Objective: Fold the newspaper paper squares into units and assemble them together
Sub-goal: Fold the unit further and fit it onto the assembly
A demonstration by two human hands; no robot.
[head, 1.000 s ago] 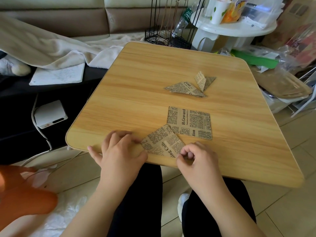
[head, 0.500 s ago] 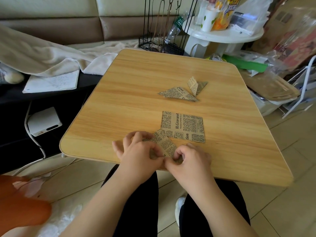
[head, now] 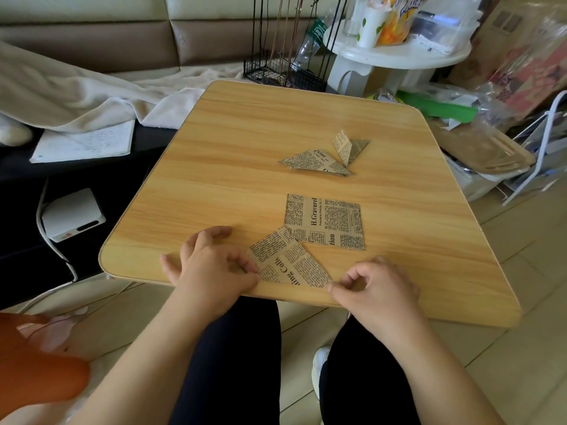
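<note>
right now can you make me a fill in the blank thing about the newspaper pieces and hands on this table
1. The piece being folded is held at its left end by the left hand and at its right end by the ____ hand.
2. The flat, unfolded square lies ____ the folded units than the hands do.
3. All the paper rests on a ____ table.

Missing words: right; nearer; wooden
</note>
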